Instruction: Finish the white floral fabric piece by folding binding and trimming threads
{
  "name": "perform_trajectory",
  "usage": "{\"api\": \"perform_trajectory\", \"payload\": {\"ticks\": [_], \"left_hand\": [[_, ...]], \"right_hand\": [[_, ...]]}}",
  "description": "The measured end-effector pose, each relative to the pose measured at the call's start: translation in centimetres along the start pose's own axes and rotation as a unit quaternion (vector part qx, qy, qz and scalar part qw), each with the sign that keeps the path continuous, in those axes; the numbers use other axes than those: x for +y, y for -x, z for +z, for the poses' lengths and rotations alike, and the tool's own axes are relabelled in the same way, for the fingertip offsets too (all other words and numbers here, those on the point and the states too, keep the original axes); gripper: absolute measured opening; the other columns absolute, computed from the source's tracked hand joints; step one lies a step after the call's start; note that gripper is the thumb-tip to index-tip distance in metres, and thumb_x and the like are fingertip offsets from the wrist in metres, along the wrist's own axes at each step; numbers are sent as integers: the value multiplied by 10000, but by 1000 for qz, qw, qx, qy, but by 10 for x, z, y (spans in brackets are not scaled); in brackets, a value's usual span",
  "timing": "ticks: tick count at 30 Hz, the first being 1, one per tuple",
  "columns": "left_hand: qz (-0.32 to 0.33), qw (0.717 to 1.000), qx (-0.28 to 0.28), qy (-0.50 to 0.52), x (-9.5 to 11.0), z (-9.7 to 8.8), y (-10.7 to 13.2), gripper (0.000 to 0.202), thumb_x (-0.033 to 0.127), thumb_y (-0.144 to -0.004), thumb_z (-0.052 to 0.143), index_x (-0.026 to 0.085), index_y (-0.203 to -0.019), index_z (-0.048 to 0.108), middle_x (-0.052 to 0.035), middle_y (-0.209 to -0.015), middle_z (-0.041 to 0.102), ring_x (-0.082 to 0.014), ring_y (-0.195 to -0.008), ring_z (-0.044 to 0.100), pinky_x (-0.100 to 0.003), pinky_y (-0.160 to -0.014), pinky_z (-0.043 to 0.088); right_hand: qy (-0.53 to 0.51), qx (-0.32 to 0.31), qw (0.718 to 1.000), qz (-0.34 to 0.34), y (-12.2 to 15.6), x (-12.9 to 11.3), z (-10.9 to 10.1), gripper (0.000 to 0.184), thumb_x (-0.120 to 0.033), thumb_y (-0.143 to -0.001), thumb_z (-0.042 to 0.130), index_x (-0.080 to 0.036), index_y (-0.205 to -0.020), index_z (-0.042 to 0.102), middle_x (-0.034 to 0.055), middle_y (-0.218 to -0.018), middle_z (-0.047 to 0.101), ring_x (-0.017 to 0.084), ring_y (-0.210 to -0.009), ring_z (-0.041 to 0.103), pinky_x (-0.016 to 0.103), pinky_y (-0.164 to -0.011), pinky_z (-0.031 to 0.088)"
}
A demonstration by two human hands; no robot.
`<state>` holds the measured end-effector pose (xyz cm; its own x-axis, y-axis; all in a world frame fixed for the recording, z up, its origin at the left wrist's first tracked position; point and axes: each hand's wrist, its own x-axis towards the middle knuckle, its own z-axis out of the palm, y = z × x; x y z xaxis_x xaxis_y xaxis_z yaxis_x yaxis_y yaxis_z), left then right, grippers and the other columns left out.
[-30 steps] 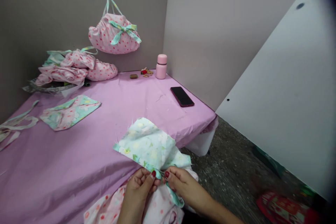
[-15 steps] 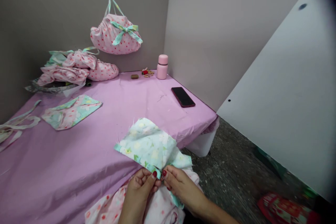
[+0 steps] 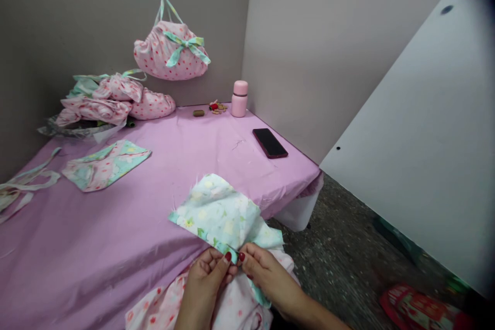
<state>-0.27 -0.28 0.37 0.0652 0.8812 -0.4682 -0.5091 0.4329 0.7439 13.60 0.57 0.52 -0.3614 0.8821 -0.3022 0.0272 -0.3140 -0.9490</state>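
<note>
A phone (image 3: 269,143) and bottle (image 3: 239,98) lie far back on the table (image 3: 116,247). Both hands, left (image 3: 204,281) and right (image 3: 266,278), pinch the cloth (image 3: 220,216) edge, thumbs almost touching.

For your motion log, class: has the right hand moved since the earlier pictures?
Yes, slightly. The right hand has edged left toward the left hand, thumbs now nearly touching on the cloth, judged against the table edge.

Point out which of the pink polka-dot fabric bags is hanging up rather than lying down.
The pink polka-dot fabric bag with the mint bow, hanging against the grey wall by its straps. The other pink bags lie heaped on the pink-covered table.
</note>
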Motion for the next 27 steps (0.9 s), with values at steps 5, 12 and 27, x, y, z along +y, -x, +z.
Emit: {"api": "perform_trajectory", "payload": {"ticks": [5,12,27], "left_hand": [[-3,1000,4,2,1,1,0,289,323,-523,836,131,-602,636,-14,-510,660,-82,-476,534,-146,-473,400],[-14,1000,7,9,-2,-2,1,280,338,-582,806,144,-602,606,-26,-533,676,-87,-501,556,-142,-501,421],[-6,1000,5,8,0,-1,1,295,344,-557,816,139,-571,605,-17,-494,652,-81,-463,526,-143,-469,400]], "right_hand": [[7,3,1000,6,0,-2,-1,349,-503,-819,505,-171,-729,449,-46,-616,322,97,-548,243,199,-477,201],[24,18,1000,-3,-1,0,-3,375,-526,-791,529,-170,-698,459,-33,-634,352,100,-570,276,196,-487,220],[32,-9,999,-22,-6,-4,-1,393,-546,-823,482,-164,-734,468,-26,-655,372,106,-596,307,199,-520,271]]}}
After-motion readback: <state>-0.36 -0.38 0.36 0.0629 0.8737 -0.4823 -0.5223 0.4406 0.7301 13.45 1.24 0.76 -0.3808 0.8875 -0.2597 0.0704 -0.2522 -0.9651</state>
